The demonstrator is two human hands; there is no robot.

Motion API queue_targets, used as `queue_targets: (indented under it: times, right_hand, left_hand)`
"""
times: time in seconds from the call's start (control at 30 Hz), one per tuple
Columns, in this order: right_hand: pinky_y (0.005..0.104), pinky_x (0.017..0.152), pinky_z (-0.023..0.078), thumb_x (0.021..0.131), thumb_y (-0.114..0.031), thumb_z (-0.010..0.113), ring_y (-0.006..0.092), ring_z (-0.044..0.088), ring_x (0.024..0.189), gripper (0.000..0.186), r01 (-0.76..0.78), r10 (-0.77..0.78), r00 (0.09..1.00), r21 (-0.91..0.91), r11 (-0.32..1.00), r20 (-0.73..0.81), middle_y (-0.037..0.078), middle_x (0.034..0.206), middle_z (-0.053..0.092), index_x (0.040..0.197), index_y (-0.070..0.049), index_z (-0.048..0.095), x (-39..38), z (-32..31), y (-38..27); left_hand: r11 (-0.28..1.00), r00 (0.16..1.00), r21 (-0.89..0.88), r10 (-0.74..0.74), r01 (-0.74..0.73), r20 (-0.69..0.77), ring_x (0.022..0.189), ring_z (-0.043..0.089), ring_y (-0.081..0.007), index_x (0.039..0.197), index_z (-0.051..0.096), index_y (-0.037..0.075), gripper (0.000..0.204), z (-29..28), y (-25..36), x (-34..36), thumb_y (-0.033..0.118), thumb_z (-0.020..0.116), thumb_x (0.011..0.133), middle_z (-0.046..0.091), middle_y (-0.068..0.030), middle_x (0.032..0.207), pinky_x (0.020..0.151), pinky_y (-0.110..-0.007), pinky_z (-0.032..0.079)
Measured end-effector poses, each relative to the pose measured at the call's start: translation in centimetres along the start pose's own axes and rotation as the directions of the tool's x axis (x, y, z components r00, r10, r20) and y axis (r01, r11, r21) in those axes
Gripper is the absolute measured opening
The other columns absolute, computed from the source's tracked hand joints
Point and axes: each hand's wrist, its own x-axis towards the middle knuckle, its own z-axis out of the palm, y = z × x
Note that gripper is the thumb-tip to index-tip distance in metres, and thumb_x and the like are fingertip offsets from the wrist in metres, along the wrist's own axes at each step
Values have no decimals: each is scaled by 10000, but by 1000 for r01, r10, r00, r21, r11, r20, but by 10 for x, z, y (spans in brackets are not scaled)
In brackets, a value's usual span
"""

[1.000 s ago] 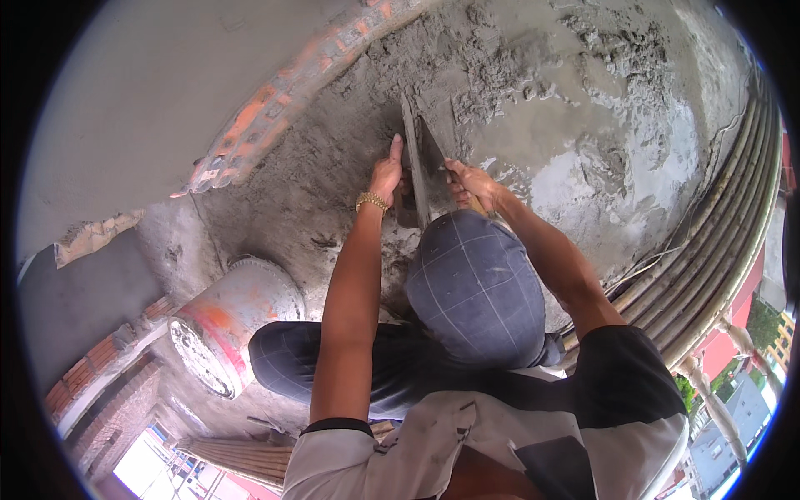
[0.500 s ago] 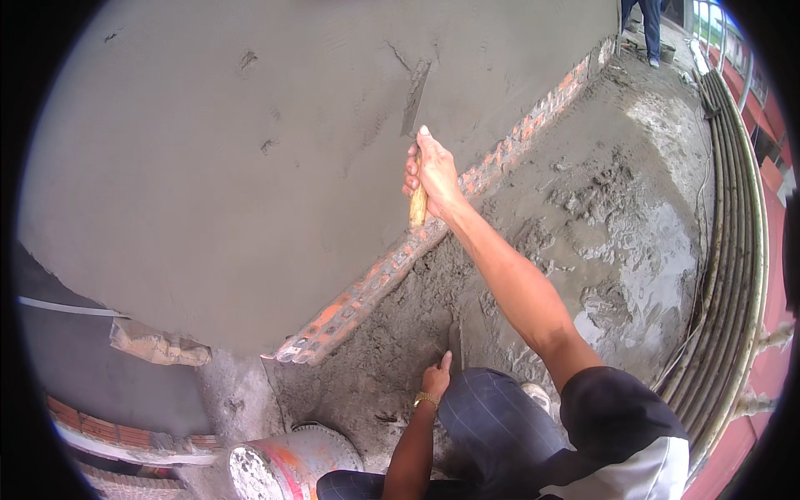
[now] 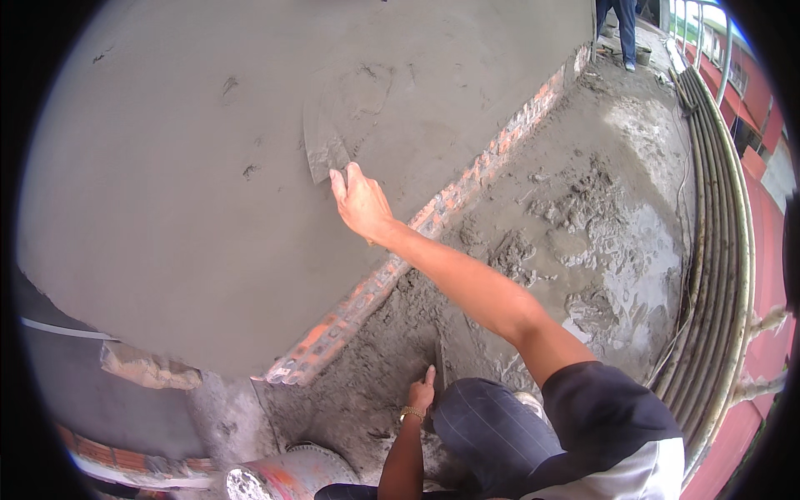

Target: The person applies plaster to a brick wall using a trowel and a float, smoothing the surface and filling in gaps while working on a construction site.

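R arm stretched up and fwd, right hand (image 3: 361, 202) fingers closed round a trowel (image 3: 323, 154) handle. L arm bent low, left hand (image 3: 421, 392) by the knee (image 3: 475, 417), thumb up, gripping something.

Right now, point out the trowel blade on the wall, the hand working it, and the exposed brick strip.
Trowel (image 3: 325, 158), head view, flat of blade.
Right hand (image 3: 360, 204), head view, back of hand.
Brick strip (image 3: 442, 204), head view, middle of the exposed run.

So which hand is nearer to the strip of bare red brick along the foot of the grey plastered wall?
Left. The left hand is low on the wet mortar, just right of the brick strip. The right hand is up on the plastered wall, pressing a trowel.
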Motion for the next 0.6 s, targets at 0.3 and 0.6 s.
queue_targets:
  times: [0.3, 0.6]
  right_hand:
    - [538, 637, 531, 1031, -332, 503, 423, 669, 699, 269, 169, -280, 952, -551, 817, -123, 165, 853, 665, 971, -71, 481, 83, -89, 116]
    - [568, 803, 504, 1034, -353, 471, 492, 648, 900, 324, -135, 87, 985, -368, 920, -146, 242, 959, 693, 991, -32, 497, 106, -114, 105]
  left_hand:
    - [1000, 1000, -12, 25, -25, -3, 1235, 574, -440, 1235, 625, -119, 964, 13, 6, 2, 767, 416, 919, 613, -349, 1248, 1037, -444, 433]
    - [998, 998, -30, 51, -52, -20, 1224, 588, -430, 1227, 631, -116, 968, 6, -14, 18, 773, 409, 918, 636, -339, 1217, 1035, -435, 434]
